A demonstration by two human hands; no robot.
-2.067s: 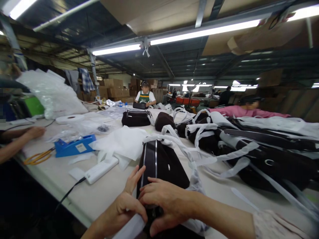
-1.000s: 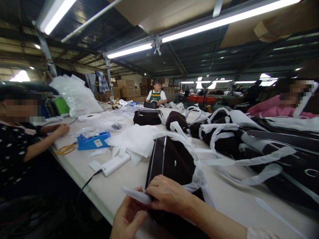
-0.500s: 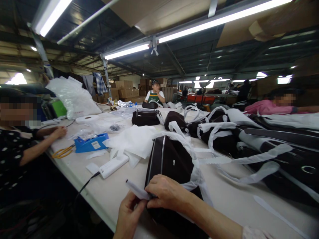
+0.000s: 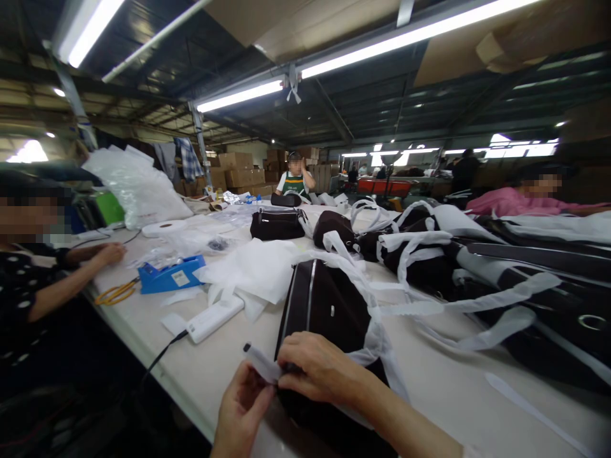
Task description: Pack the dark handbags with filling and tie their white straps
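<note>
The left hand (image 4: pixel 243 401) has thumb and fingers clamped on a narrow strip in a white, tissue-like wrap (image 4: pixel 260 362), whose bare dark tip pokes up past the fingers. The right hand (image 4: pixel 317 366) curls its fingers close together at the strip's inner end, against the left edge of a dark brown fabric bag with a silver zip line (image 4: pixel 344 302); I cannot tell whether they pinch strip or fabric, or only press. The bag lies on the pale tabletop (image 4: pixel 453 375), right under the right hand, its long white-wrapped handle (image 4: pixel 377 331) looped over its right side. The thin wrap could well tear or slide off if the two hands pull against each other, and the bag, held by little but the right hand, might swivel under a sideways tug. Just left of the bag lie a crumpled white sheet (image 4: pixel 255 264) and a white oblong plastic box (image 4: pixel 214 318) with a black cable (image 4: pixel 162 353) running over the tabletop's edge; a leftward shove of the bag could knock the box. Farther left sit a blue plastic tape dispenser (image 4: pixel 172 275) and orange-handled scissors (image 4: pixel 114 292), while dark bags with white-wrapped straps (image 4: pixel 534 305) heap up on the right, where a trailing strap could snag the handle
</note>
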